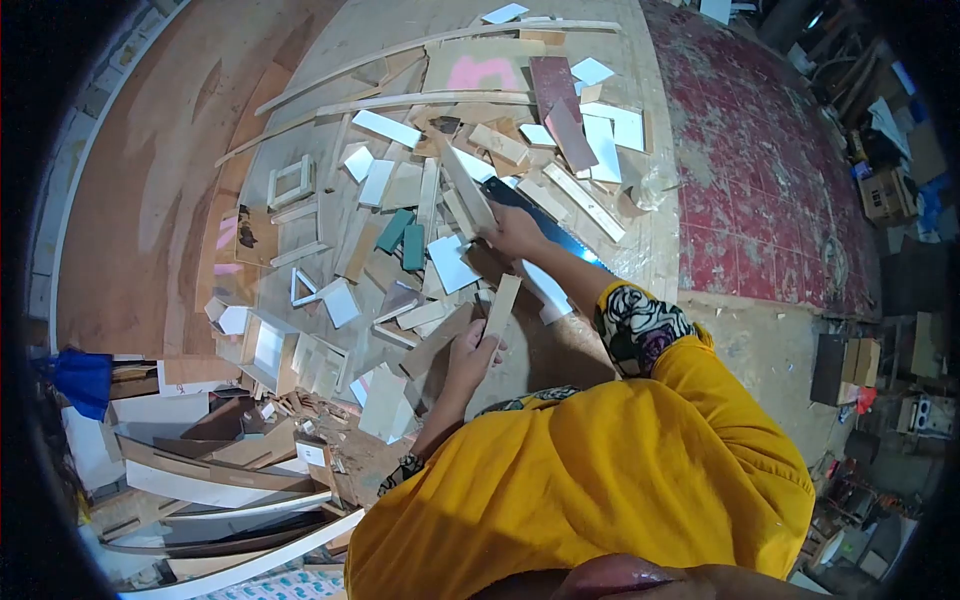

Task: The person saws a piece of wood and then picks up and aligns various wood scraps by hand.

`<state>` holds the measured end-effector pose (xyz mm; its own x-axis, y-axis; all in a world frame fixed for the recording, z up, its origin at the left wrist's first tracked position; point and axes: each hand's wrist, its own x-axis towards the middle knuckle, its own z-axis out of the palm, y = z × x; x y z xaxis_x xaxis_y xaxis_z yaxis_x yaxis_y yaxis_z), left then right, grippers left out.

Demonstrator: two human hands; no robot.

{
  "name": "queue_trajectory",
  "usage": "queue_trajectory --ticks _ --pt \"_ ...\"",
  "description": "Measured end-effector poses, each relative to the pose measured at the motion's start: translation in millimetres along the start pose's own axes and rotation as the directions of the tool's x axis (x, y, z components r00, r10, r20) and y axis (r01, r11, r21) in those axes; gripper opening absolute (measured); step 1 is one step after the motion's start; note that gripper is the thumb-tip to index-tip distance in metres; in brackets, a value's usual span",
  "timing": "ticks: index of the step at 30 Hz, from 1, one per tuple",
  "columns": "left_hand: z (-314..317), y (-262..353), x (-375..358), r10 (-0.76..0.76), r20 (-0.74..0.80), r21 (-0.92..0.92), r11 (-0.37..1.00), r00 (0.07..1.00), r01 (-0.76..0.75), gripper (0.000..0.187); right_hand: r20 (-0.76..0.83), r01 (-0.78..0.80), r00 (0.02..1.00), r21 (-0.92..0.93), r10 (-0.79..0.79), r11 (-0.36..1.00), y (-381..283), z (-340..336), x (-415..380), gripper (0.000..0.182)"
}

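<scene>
Head view: I look down on two bare hands over a spread of wood offcuts at centre frame.
Right hand (518, 232): closed round the lower end of a long board (465, 185), which slants toward upper left.
Left hand (470, 355): fingers closed on the lower part of a short strip (507, 297), its upper end sticking out. Strip and board are apart.
Beside right hand: a dark flat length (545, 222) runs behind the forearm; I cannot tell what it is. A white curved piece (545, 290) lies below it.
Progress: two pieces up in the hands; most others lie loose and unsorted. A triangular frame (304, 287) and a small square frame (291, 182), left of centre, look already joined, I judge.
Pile: green blocks (413, 247) at the middle, white-faced offcuts around them, a dark red board (553, 90) at upper centre.
Edges: long strips (440, 98) cross the top, a brown sheet (150, 180) fills the left, red flooring (765, 170) the right.
Room: tight left of the left hand, with pieces close by; the right forearm has more space toward lower right, I judge.
</scene>
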<state>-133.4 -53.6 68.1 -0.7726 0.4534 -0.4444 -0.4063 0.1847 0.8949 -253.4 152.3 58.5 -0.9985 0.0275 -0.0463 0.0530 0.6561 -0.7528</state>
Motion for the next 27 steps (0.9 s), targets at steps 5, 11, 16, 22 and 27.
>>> queue_trajectory --ticks 5,11,16,22,27 --pt "-2.9 -5.0 -3.8 0.018 -0.002 0.023 1.0 1.0 -0.018 0.02 -0.182 0.264 0.951 0.053 -0.251 0.963 13.6 -14.1 -2.4 0.052" --pt "-7.3 1.5 -18.5 -0.011 0.0 -0.065 0.998 1.0 0.011 0.019 -0.155 0.047 0.987 0.056 -0.038 0.997 42.2 -40.8 -90.4 0.035" --pt "-3.3 14.5 -37.0 0.053 -0.043 -0.132 0.989 0.998 -0.059 0.018 -0.087 -0.063 0.995 -0.081 0.056 0.995 58.3 -55.9 -176.7 0.022" --pt "4.8 24.6 -60.6 0.098 -0.071 -0.139 0.984 0.993 -0.107 0.019 -0.069 -0.127 0.991 -0.227 0.114 0.966 61.8 -58.7 -237.5 0.019" --pt "9.8 23.9 -79.2 0.148 -0.083 -0.121 0.98 0.986 -0.157 0.019 -0.211 -0.065 0.977 -0.284 0.004 0.957 74.8 -38.3 -263.1 0.024"
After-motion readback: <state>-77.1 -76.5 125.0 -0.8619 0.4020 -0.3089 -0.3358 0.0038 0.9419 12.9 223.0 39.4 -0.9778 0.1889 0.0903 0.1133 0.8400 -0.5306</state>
